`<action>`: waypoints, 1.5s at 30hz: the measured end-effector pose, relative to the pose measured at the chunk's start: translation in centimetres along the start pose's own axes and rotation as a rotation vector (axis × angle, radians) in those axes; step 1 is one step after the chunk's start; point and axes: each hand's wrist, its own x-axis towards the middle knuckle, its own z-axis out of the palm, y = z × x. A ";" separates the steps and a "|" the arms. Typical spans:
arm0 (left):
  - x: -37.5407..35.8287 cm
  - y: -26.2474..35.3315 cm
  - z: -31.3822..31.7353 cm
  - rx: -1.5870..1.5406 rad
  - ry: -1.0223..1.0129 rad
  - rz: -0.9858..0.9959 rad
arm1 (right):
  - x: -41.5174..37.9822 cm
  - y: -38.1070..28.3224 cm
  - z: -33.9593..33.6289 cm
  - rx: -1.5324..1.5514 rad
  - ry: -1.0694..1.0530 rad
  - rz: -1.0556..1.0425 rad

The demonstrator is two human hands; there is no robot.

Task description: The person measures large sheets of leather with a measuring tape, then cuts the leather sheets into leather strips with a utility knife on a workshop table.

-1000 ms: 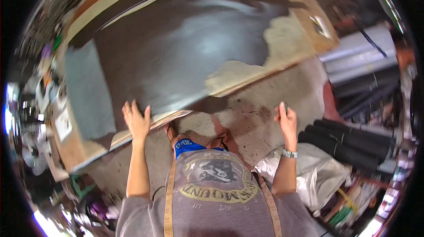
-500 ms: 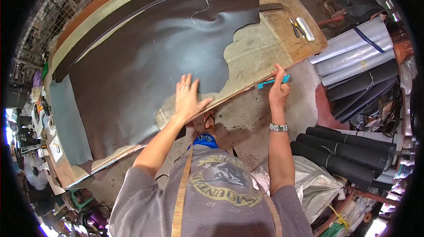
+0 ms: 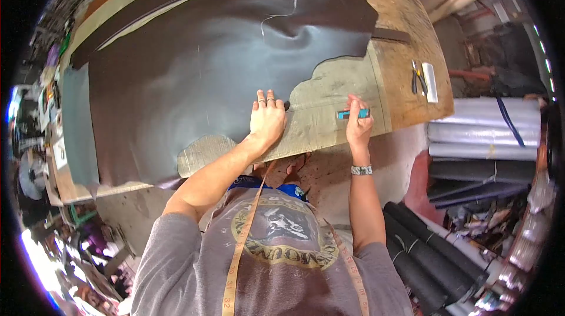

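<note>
A large dark brown leather hide (image 3: 159,92) is spread over the work table, its near right edge wavy. My left hand (image 3: 268,120) lies on the hide near that edge, fingers stretched forward and palm down. To its right, over the light table covering, my right hand (image 3: 358,130) is closed around a teal utility knife (image 3: 346,114). The knife points left and is apart from the leather; its blade is too small to make out. White marks (image 3: 294,7) show on the far part of the hide.
Pliers (image 3: 419,77) and a white block (image 3: 431,82) lie on the table's (image 3: 406,63) right end. Silver rolls (image 3: 482,133) and black rolls (image 3: 424,257) stand to the right. A grey-green sheet (image 3: 79,122) borders the hide's left side. A tape measure (image 3: 238,251) hangs from my neck.
My body and view have shifted closer to the table. My left hand has moved along the hide's edge, and my right hand has brought the utility knife in over the table, nearer the left hand.
</note>
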 end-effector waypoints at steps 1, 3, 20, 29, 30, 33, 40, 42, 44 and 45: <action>0.4 -0.2 0.3 -0.009 -0.012 -0.004 | 0.5 0.6 -0.5 -0.004 -0.056 -0.011; -0.2 0.2 0.2 0.004 0.026 0.035 | 1.5 1.7 -1.8 -0.058 -0.223 -0.027; -4.8 -2.6 -0.6 -0.177 0.075 0.059 | -1.9 -3.8 6.5 0.097 -0.381 -0.096; -5.3 -3.8 -0.6 -0.170 0.008 0.148 | -0.5 -4.9 9.9 -0.017 -0.406 -0.233; -5.4 -3.7 -0.8 -0.187 0.006 0.176 | -0.6 -4.9 10.0 -0.016 -0.406 -0.259; -6.0 -3.6 -1.1 -0.199 -0.153 0.337 | -0.8 -4.7 10.1 -0.029 -0.368 -0.236; -7.0 -2.9 -0.3 -0.183 -0.169 0.278 | 0.5 -5.8 9.6 -0.058 -0.538 -0.232; -7.3 -2.9 -0.6 -0.199 -0.185 0.286 | 0.5 -6.1 8.5 -0.099 -0.629 -0.206; -6.9 -3.2 -0.7 -0.203 -0.185 0.288 | -1.1 -6.4 7.2 -0.075 -0.608 -0.211; -6.9 -3.3 -0.7 -0.220 -0.155 0.305 | -1.9 -6.4 6.2 -0.103 -0.645 -0.180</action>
